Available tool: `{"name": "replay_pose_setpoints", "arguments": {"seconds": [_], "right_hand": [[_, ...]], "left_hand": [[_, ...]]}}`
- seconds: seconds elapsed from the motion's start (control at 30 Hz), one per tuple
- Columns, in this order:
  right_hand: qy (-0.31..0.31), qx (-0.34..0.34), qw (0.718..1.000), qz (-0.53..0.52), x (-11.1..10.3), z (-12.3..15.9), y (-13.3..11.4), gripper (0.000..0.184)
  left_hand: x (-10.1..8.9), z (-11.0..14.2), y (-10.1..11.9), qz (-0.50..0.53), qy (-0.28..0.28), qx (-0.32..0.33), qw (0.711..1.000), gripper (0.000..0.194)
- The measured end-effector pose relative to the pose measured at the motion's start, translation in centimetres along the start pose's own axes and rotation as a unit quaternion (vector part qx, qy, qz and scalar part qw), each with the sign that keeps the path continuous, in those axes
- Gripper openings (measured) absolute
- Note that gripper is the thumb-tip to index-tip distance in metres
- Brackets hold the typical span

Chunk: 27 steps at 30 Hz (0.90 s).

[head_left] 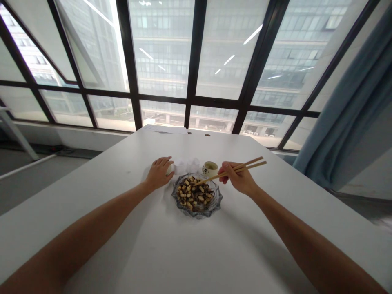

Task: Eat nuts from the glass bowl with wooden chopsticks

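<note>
Rail: white metal rail [18, 132] way off on the left of my feed, down near the floor.
Window: one pane [43, 36] tilted open up top; the rest of the dark-framed glass runs across the whole back, with a big building outside.
Table: plain white table [196, 253], and I'm looking down its length from the near end.
Left hand: palm down, my guy's left hand [159, 171] has thumb and fingers around a white cup [171, 168], mostly covered, so I can't tell if it's lifted.
Paper: a few sheets [168, 130] at the far end by the window.
Clear stuff: some see-through bits [192, 164] just behind the dish, too washed out for me to name.
Dish: scalloped glass dish [218, 204] mid-table between the hands, with peanuts [187, 196] and dark seeds mixed in it.
Marked cup: small pale cup [211, 171] with a black character, upright just behind the dish.
Chopsticks: wooden pair [211, 179], tips down among the peanuts; can't tell if they're pinching one.
Right hand: the right hand [237, 176] is gripping the chopsticks, right of the dish.
Curtain: blue curtain [337, 110], far right.
</note>
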State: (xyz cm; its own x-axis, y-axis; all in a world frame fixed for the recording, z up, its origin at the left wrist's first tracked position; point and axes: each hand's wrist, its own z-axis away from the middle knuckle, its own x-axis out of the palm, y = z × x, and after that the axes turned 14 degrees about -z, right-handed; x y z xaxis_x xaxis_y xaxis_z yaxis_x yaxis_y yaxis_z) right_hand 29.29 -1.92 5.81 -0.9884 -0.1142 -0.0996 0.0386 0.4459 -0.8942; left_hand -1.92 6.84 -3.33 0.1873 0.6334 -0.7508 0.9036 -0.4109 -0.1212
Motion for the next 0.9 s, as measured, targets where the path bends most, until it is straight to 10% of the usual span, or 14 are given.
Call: {"name": "replay_pose_setpoints", "arguments": {"seconds": [0.33,0.9], "right_hand": [[-0.223,0.106,0.969,0.004,0.5,0.9,-0.7,0.052],[-0.013,0.008,0.998,0.054,-0.2,0.3,-0.5,0.064]], "left_hand": [[0.3,0.0,0.0,0.038,0.001,-0.003,0.999,0.040],[0.3,0.1,0.0,0.038,0.003,-0.002,0.999,0.041]]}}
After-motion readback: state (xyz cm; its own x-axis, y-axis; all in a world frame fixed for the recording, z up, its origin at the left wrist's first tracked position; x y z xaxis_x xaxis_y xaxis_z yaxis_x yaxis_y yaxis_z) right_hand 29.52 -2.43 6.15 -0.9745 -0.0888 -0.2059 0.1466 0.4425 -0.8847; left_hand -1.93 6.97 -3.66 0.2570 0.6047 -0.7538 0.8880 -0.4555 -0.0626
